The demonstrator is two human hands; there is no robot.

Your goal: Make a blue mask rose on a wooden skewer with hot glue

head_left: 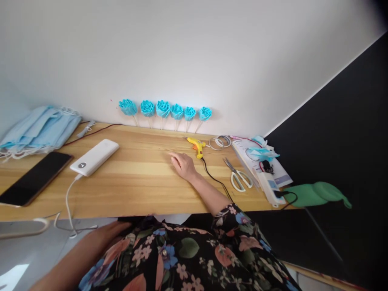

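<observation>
My right hand [183, 165] rests on the wooden table, its fingers loosely extended with a small gap beside the thumb and nothing visible in it. Just beyond it lies a yellow hot glue gun [197, 147], its black cord trailing towards the front edge. White-handled scissors [238, 176] lie further right. My left hand [119, 227] is low by my lap, below the table edge, its fingers hidden. Several blue roses [163, 109] on thin sticks lean in a row against the wall.
At the left are a pile of blue face masks [39, 129], a black phone [35, 178] and a white power bank [95, 157] with a cable. Rings of wire [222, 141], papers [280, 171], a power strip [269, 188] and a green object [315, 194] are on the right.
</observation>
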